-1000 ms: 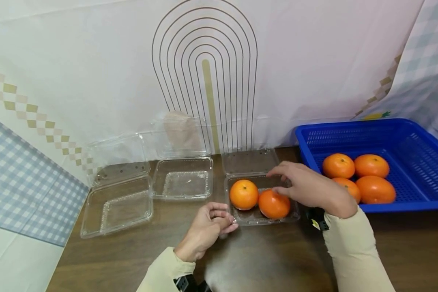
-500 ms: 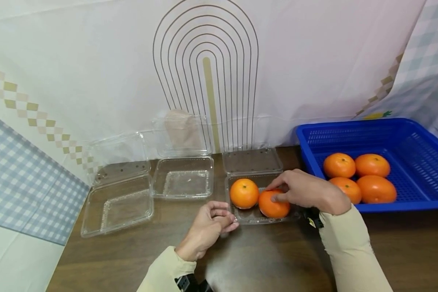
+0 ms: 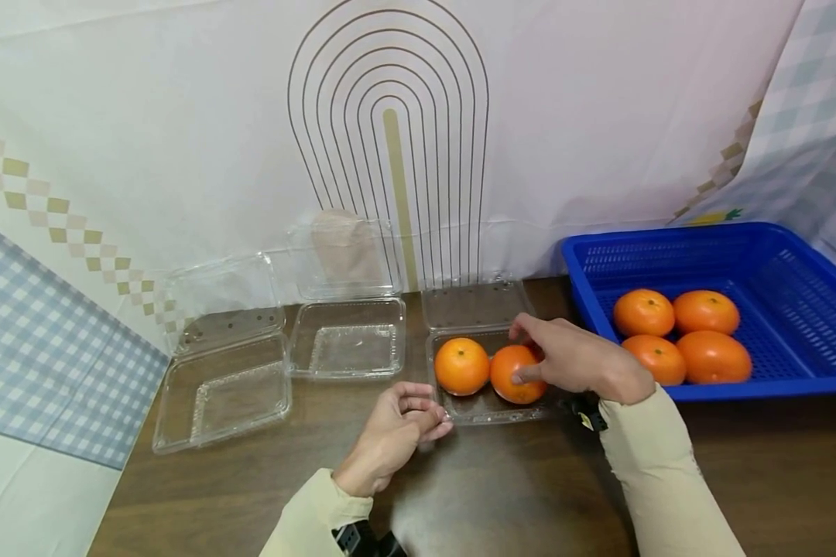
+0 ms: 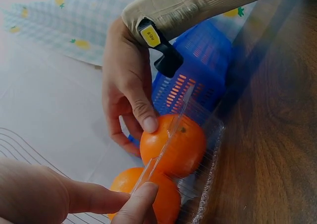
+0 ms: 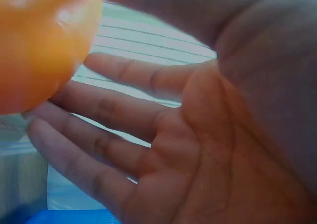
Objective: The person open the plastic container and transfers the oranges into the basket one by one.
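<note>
My right hand [image 3: 574, 356] grips the right-hand orange [image 3: 514, 379] with thumb in front and fingers behind it. In the right wrist view the fingers [image 5: 104, 107] reach round the side of this orange [image 5: 44, 50]. It sits in an open clear plastic clamshell container [image 3: 488, 420], right beside a second orange [image 3: 462, 366]. At the container's front left corner my left hand [image 3: 397, 433] pinches the rim between thumb and finger. The left wrist view shows that thumb [image 4: 138, 204] on the clear rim [image 4: 166, 147], in front of both oranges.
Two more clear clamshells, a middle one [image 3: 348, 375] and a left one [image 3: 244, 422], stand with lids raised against the patterned cloth [image 3: 564, 116]. Right of my right hand, a blue plastic basket [image 3: 801, 325] holds several oranges [image 3: 714, 357]. Everything rests on a brown wooden table [image 3: 501, 495].
My right hand has come down and left onto the right-hand orange and taken hold of it. The orange has shifted slightly backward and turned. My left hand has stayed at the container's corner.
</note>
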Demonstrator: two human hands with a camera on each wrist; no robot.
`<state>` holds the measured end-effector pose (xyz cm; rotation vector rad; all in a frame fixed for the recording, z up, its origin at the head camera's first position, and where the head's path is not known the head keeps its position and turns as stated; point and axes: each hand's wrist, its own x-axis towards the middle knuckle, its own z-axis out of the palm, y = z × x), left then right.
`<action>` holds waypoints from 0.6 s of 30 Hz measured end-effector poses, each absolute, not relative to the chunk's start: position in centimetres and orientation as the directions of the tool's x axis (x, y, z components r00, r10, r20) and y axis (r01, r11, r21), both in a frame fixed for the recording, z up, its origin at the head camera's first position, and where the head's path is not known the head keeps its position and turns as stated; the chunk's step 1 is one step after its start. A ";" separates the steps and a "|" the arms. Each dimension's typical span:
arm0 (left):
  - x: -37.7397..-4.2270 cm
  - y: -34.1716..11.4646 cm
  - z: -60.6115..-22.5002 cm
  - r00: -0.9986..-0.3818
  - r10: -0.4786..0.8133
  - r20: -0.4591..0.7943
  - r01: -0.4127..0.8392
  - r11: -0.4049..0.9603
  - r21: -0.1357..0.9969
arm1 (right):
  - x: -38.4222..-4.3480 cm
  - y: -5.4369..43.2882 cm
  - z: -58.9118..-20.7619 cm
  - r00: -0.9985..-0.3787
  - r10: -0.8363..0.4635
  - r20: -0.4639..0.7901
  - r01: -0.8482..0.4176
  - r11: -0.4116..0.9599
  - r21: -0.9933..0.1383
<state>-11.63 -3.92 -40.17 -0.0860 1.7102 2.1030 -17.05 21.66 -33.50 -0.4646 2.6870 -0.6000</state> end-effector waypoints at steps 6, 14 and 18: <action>-11.7 -4.0 -40.1 -0.908 0.282 -0.308 -0.358 -0.146 0.922 | -17.3 21.7 -33.7 -0.885 -0.428 -0.182 -0.319 0.843 -0.432; -11.6 -3.9 -40.0 -0.907 0.286 -0.309 -0.360 -0.146 0.922 | -17.8 21.2 -34.3 -0.883 -0.433 -0.183 -0.327 0.845 -0.423; -11.5 -3.9 -40.1 -0.906 0.290 -0.308 -0.360 -0.148 0.921 | -17.5 21.3 -34.1 -0.882 -0.424 -0.207 -0.304 0.846 -0.438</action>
